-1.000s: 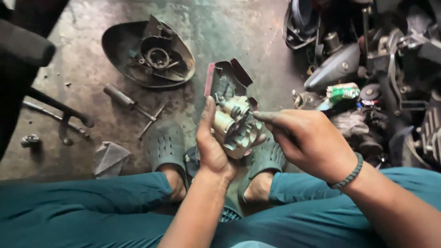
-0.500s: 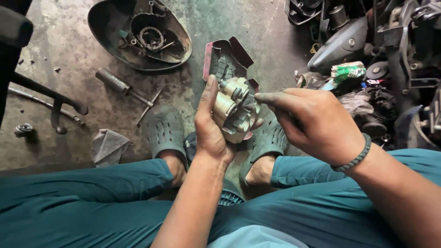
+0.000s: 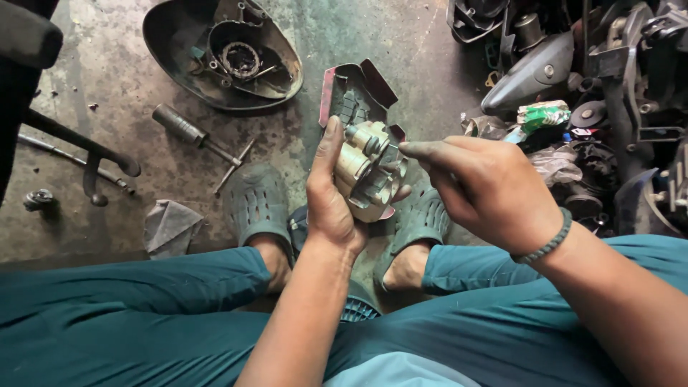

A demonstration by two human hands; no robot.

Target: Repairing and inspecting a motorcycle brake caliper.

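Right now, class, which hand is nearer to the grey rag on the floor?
Left. The left hand, holding the metal part, is closer to the rag; the right hand is farther right, beyond the part.

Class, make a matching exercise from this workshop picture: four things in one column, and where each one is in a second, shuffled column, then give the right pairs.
Things:
1. metal part
2. dark oval cover
3. grey rag
4. woven bracelet

Places:
A. on the floor, beside the green clog
B. on the right wrist
C. held in the left hand
D. lying open side up on the floor at the top left

Pairs: 1-C, 2-D, 3-A, 4-B
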